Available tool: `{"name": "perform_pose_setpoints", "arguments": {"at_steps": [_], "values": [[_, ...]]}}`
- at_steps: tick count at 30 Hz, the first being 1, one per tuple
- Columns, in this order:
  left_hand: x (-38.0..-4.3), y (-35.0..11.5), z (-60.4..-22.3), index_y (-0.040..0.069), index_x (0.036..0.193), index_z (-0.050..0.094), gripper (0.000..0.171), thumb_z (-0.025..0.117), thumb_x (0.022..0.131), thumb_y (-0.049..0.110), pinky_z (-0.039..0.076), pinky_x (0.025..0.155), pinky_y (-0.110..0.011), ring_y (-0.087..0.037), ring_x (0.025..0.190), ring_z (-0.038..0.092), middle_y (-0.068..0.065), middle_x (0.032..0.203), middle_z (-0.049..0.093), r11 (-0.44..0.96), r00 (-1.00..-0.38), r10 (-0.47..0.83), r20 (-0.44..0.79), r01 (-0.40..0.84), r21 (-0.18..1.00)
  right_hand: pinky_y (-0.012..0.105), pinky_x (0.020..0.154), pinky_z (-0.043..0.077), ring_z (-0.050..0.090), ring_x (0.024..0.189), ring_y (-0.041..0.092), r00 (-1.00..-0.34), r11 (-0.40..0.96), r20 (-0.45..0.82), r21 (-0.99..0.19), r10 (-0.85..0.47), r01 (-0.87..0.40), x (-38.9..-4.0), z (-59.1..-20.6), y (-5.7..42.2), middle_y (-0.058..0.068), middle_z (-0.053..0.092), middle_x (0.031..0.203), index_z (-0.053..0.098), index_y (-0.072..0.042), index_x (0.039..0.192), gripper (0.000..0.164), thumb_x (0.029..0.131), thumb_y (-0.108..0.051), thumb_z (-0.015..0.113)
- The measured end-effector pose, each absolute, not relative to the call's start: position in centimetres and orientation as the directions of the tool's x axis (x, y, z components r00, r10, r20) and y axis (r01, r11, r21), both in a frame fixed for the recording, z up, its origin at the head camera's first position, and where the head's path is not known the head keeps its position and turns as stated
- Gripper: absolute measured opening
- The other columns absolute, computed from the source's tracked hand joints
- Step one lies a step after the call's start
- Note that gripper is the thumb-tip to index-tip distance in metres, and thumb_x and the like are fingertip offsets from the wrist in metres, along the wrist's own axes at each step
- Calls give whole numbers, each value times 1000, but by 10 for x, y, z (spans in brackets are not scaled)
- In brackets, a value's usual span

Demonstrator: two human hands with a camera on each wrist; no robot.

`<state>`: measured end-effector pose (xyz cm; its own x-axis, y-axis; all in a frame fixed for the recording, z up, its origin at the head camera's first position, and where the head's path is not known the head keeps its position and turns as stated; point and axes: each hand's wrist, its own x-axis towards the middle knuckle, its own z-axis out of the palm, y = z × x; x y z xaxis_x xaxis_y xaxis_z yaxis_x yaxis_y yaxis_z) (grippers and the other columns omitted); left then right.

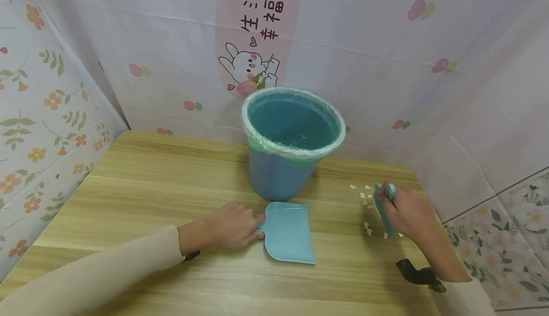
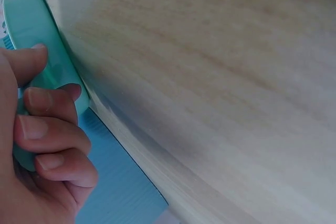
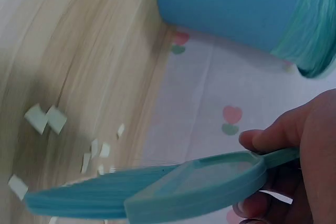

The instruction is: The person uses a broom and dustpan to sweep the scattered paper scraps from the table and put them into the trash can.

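My left hand (image 1: pixel 235 224) grips the short handle of a light blue dustpan (image 1: pixel 289 232), which lies on the wooden table with its wide edge facing right. In the left wrist view, curled fingers (image 2: pixel 55 129) wrap the handle beside the pan's green-looking back wall (image 2: pixel 42 35). Over at the table's right side, my right hand (image 1: pixel 405 211) holds a small teal brush (image 1: pixel 383 213) by its handle, bristles down among small pale paper scraps (image 1: pixel 368 228). The right wrist view shows the bristles (image 3: pixel 94 192) overlapping several of these scraps.
A blue bucket (image 1: pixel 274 173) with a clear greenish bag folded over its rim stands behind the dustpan, near the table's back edge. Patterned cloth (image 1: pixel 171 58) hangs behind and at the sides. The wooden table (image 1: pixel 171 178) ends close to my right hand.
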<state>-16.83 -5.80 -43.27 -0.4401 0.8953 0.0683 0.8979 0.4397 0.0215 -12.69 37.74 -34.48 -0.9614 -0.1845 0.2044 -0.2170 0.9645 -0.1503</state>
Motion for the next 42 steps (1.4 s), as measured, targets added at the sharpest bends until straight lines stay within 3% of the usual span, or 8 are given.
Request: {"name": "perform_pose_setpoints", "arguments": {"at_steps": [5,9,15,26,34,42], "values": [[-168,-58,-433,12,105,64,31,63,111,42,48,53,-35,-16,60,64,4,68,55,437,-437,897,71,900,15,37,52,36,45,57,16,-952,968,223,-92,-210,-235,-129,-350,386,-3,56,69,65,-12,100,21,115,-17,51],[-168,-58,-433,12,104,64,31,63,111,42,48,53,-35,-17,60,64,4,68,55,437,-437,897,70,900,15,36,50,33,39,54,15,-927,964,280,-21,-250,-266,-129,-356,390,-7,40,63,52,-17,87,26,113,-16,58],[-169,-59,-434,11,104,63,31,64,111,41,48,52,-34,-16,59,63,4,67,53,429,-428,900,76,903,16,41,52,41,50,61,19,-957,971,172,-5,-235,-239,-131,-365,390,-7,51,70,56,-16,96,15,111,-17,60],[-168,-58,-431,11,105,64,31,64,111,41,49,53,-33,-15,60,63,4,67,52,440,-441,896,56,897,31,37,54,40,47,62,14,-955,954,142,-114,-261,-277,-129,-368,365,-8,58,75,67,-14,106,13,113,-15,56],[-168,-59,-431,11,104,63,30,64,111,40,48,53,-33,-15,61,63,5,67,51,438,-440,897,47,898,42,33,53,39,43,58,6,-921,917,176,-143,-347,-372,-125,-365,343,-15,58,74,70,-16,103,7,108,-14,66],[-168,-59,-431,11,103,63,30,64,111,40,47,53,-33,-15,60,62,4,67,52,437,-439,897,50,899,40,27,49,32,33,53,-1,-863,850,206,-176,-461,-496,-120,-365,327,-20,45,64,68,-15,102,9,103,-7,68]]}}
